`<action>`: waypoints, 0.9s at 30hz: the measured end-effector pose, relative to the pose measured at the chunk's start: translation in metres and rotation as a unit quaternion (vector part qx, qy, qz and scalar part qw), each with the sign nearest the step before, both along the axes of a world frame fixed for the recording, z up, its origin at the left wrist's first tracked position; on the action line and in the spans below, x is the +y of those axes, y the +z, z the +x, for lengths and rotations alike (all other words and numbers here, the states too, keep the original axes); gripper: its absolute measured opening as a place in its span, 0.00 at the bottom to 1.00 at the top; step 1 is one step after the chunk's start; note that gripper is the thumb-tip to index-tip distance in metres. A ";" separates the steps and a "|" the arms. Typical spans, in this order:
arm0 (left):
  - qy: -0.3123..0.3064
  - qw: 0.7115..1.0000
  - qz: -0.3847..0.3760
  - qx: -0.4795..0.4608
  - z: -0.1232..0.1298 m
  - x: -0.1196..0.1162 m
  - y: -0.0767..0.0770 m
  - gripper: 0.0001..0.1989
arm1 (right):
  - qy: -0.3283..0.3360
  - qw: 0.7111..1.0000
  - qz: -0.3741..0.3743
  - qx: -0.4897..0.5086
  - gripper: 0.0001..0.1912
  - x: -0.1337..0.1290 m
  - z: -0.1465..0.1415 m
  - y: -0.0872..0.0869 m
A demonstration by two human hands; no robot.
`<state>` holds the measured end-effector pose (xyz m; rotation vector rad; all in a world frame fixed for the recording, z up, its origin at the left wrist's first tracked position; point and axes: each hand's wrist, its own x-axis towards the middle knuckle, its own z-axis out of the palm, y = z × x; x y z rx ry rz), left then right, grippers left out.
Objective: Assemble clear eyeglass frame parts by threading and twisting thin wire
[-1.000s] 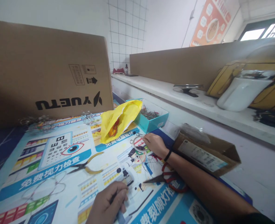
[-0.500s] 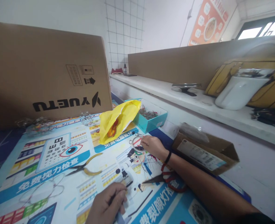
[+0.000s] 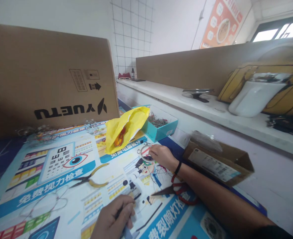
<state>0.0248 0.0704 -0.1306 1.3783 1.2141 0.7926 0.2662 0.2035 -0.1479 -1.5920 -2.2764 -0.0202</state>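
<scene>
My right hand reaches over a small round dish on the printed table cover, its fingertips pinched together inside the rim. Whatever they pinch is too small to make out. Closer to me, my left hand rests low with fingers curled and thumb pressed in. Something greyish shows beneath it, but I cannot tell what it holds. Red-handled scissors lie under my right forearm, blades pointing left. Yellow-handled pliers lie beyond my left hand. Thin looped cords are spread at the left.
A yellow bag leans by a teal box of wire-like pieces. An open cardboard box sits at the right. A large carton stands behind, with tangled wire pieces before it. A white jug stands on the ledge.
</scene>
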 end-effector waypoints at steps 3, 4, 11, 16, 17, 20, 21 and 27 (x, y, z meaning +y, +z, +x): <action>0.001 1.000 -0.002 -0.001 0.000 0.000 -0.001 0.20 | -0.001 1.000 0.001 -0.001 0.11 0.000 0.000 0.000; 0.000 1.000 0.002 -0.001 -0.001 0.000 -0.002 0.20 | -0.002 1.000 0.002 -0.001 0.11 0.000 0.000 0.000; -0.001 1.000 0.018 0.006 0.000 0.000 -0.001 0.20 | 0.001 1.000 0.003 -0.003 0.12 -0.001 0.000 0.001; -0.003 1.000 0.021 0.006 0.000 0.000 0.001 0.19 | 0.003 1.000 0.006 -0.005 0.11 -0.001 0.001 0.001; -0.005 1.000 0.021 0.006 0.000 0.000 0.001 0.19 | 0.003 1.000 0.006 -0.006 0.11 -0.001 0.001 0.002; -0.007 1.000 0.019 0.003 -0.001 0.000 0.000 0.19 | 0.003 1.000 0.005 -0.008 0.11 -0.001 0.001 0.002; -0.006 1.000 0.018 0.003 -0.001 0.000 0.000 0.19 | 0.004 1.000 0.004 -0.009 0.11 -0.001 0.001 0.002; -0.004 1.000 0.017 0.010 -0.001 0.000 0.000 0.19 | 0.004 1.000 0.000 -0.015 0.11 -0.002 0.001 0.004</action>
